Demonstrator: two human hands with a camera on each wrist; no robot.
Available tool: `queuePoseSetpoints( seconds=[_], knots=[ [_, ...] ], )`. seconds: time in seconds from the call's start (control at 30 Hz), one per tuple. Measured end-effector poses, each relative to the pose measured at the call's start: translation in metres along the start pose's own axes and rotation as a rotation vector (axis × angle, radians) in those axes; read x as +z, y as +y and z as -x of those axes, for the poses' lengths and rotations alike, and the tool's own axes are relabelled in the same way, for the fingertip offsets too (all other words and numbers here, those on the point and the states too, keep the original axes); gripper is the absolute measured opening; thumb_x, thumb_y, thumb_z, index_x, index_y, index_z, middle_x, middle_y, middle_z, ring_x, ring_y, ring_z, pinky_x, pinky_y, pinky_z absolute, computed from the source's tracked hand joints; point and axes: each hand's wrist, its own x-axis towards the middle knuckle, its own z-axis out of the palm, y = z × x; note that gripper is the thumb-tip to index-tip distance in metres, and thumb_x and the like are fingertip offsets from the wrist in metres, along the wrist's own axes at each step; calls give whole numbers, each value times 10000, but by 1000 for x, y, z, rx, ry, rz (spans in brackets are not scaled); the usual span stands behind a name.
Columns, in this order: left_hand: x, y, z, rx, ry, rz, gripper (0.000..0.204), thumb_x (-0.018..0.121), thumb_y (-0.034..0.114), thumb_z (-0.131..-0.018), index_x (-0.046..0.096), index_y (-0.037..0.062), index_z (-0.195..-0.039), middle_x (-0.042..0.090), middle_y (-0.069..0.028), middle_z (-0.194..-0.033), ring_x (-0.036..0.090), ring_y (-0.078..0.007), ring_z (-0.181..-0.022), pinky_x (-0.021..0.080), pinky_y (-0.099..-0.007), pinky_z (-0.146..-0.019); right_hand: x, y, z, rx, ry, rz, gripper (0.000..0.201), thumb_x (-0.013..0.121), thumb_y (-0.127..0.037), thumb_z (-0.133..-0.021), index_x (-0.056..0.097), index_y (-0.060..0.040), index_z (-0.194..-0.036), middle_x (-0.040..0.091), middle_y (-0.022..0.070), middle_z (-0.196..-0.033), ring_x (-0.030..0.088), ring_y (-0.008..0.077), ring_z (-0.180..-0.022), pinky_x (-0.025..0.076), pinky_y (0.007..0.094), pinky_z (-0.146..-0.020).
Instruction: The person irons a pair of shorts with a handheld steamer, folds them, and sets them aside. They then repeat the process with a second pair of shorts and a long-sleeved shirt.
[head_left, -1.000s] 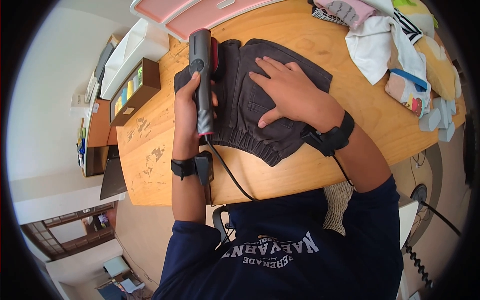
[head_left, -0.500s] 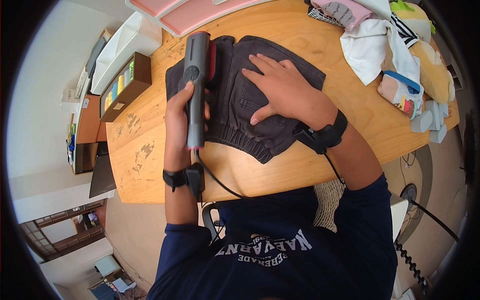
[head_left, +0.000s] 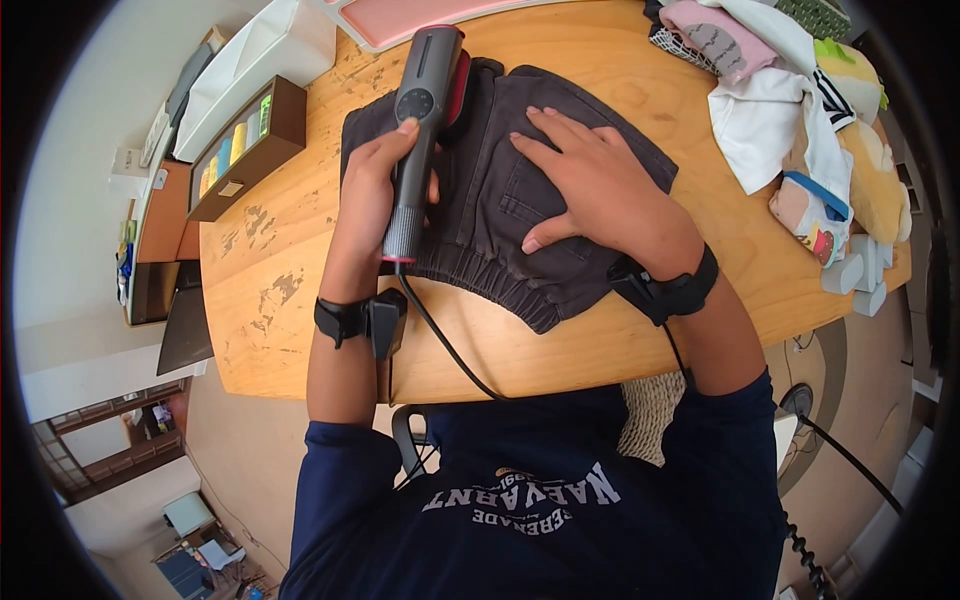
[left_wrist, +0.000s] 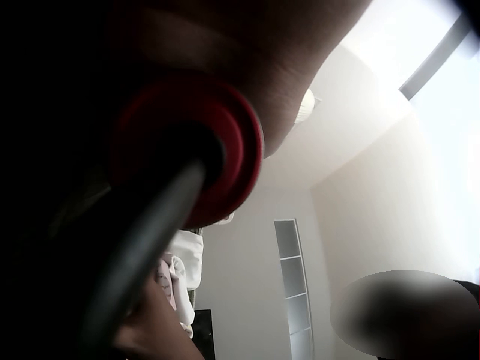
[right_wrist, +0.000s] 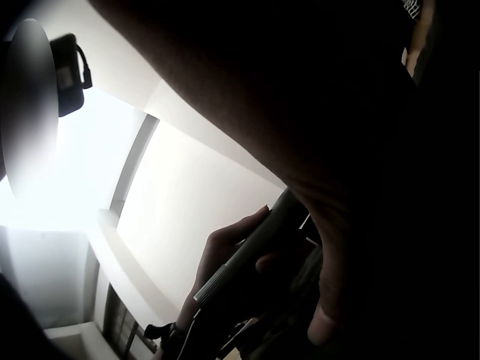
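Dark grey shorts point(head_left: 478, 190) with an elastic waistband lie flat on the wooden table, waistband towards the person. My left hand point(head_left: 375, 185) grips the grey handle of a corded handheld steam iron point(head_left: 428, 85), thumb just below its round control pad. Its red-edged head lies over the shorts' left leg and extends past the far hem. My right hand point(head_left: 612, 195) rests on the other leg, fingers spread near the back pocket. In the left wrist view the iron's red end cap point(left_wrist: 244, 150) and cord point(left_wrist: 142, 247) show; the right wrist view is mostly dark.
A pile of clothes point(head_left: 755, 125) and soft toys lies at the far right, beside grey cylindrical pieces point(head_left: 858, 275). A pink-fronted white unit point(head_left: 400, 18) stands at the back. On the left are a brown box point(head_left: 245, 150) and a white bin point(head_left: 240, 75).
The left hand has slid the iron away from the person along the shorts, its top now leaning slightly right. The right hand keeps its place on the fabric. The head view has shifted.
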Motion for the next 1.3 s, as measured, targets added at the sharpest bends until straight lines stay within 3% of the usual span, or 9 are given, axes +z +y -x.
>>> queuePoseSetpoints(
  seconds=[0.63,0.73,0.8,0.83,0.9,0.97,1.03,1.13,1.3],
  knots=[
    [-40,-12,5,-23,235,20,487,510,458,-1016,675,1,-968,628,-66,-600,549,-127,-438,453,-261,-420,-6,-5,1,46,-42,73,1071,856,-571,-601,501,-69,-1478,395,172,-1595,372,325,-1478,368,460,-1127],
    [-42,-11,6,-37,245,49,490,512,460,-1016,675,0,-970,628,-65,-600,548,-125,-438,453,-258,-421,-6,4,1,10,36,49,1010,855,-558,-622,533,-66,-1443,463,160,-1545,442,337,-1413,379,454,-1109],
    [-43,-12,5,-33,267,55,486,514,457,-1017,674,1,-971,628,-65,-600,549,-124,-439,452,-258,-422,-14,18,-6,-7,196,19,851,854,-539,-648,622,-61,-1313,631,144,-1289,580,318,-1210,462,425,-965],
    [-43,-12,5,-29,290,61,482,515,454,-1017,674,1,-973,628,-64,-601,550,-123,-440,452,-258,-422,-17,27,-8,-8,198,20,851,854,-539,-648,622,-61,-1313,631,144,-1289,580,318,-1210,462,425,-965],
    [-46,-13,4,-28,303,57,478,516,450,-1018,675,2,-970,629,-64,-602,552,-122,-443,451,-259,-423,-25,44,-8,159,237,87,725,850,-494,-686,650,-69,-1238,650,137,-1176,607,317,-1088,478,430,-881],
    [-50,-15,4,-25,316,54,474,516,446,-1019,675,2,-968,629,-64,-603,554,-122,-446,451,-259,-423,-35,51,-7,217,228,114,627,845,-470,-719,656,-55,-1150,678,150,-1117,637,339,-1030,495,441,-836],
    [-53,-17,2,-11,336,65,472,516,441,-1021,675,0,-963,628,-63,-602,555,-124,-447,449,-261,-422,-41,54,-9,405,114,-40,547,830,-452,-759,630,-50,-1072,705,160,-1000,664,363,-938,508,452,-782],
    [-58,-18,0,10,363,59,471,519,435,-1020,675,-5,-956,625,-63,-599,548,-131,-437,447,-262,-419,-38,60,-7,406,116,-31,481,814,-416,-799,602,-55,-1036,712,171,-924,675,384,-889,512,458,-763],
    [-62,-22,-2,31,385,44,470,515,428,-1024,675,-9,-954,620,-66,-593,544,-135,-428,441,-268,-408,-43,63,-6,456,46,-131,409,804,-343,-824,600,-65,-1045,711,165,-945,675,380,-909,510,457,-773]
  ],
)
